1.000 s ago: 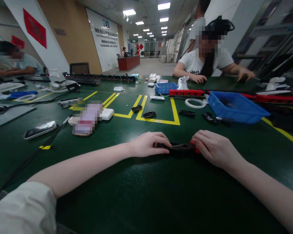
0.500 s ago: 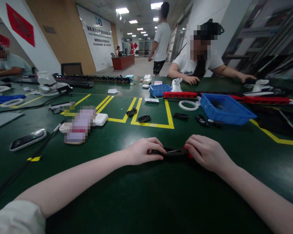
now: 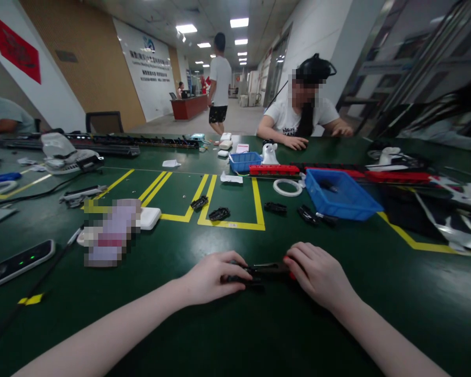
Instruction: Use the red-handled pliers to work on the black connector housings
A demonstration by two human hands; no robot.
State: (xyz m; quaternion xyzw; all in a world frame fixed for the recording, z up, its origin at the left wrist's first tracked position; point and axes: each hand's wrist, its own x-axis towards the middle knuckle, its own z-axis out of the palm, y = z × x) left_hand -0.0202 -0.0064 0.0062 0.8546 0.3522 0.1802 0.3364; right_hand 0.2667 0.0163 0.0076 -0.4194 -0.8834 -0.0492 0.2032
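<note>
Near the front middle of the green table [image 3: 172,340], my left hand [image 3: 217,277] has its fingers closed round a dark part [image 3: 253,283]. My right hand [image 3: 317,272] grips a red-handled tool [image 3: 272,267] by its red end. The tool's dark metal end points left and meets the fingertips of my left hand. Whether the tool touches the dark part is hidden. Beyond my hands lie several black parts, one of them [image 3: 220,213] inside a yellow tape outline [image 3: 231,225].
A blue bin [image 3: 345,201] stands at the back right, beside a white ring [image 3: 287,187] and red strips [image 3: 275,169]. To the left are a blurred-out phone-like object [image 3: 113,233], a white case [image 3: 149,218] and a black device [image 3: 21,262]. A person [image 3: 298,112] sits opposite.
The view has tilted up and turned right, and my hands sit lower in it. The dark part in my left hand now shows below the tool. The standing person has moved left.
</note>
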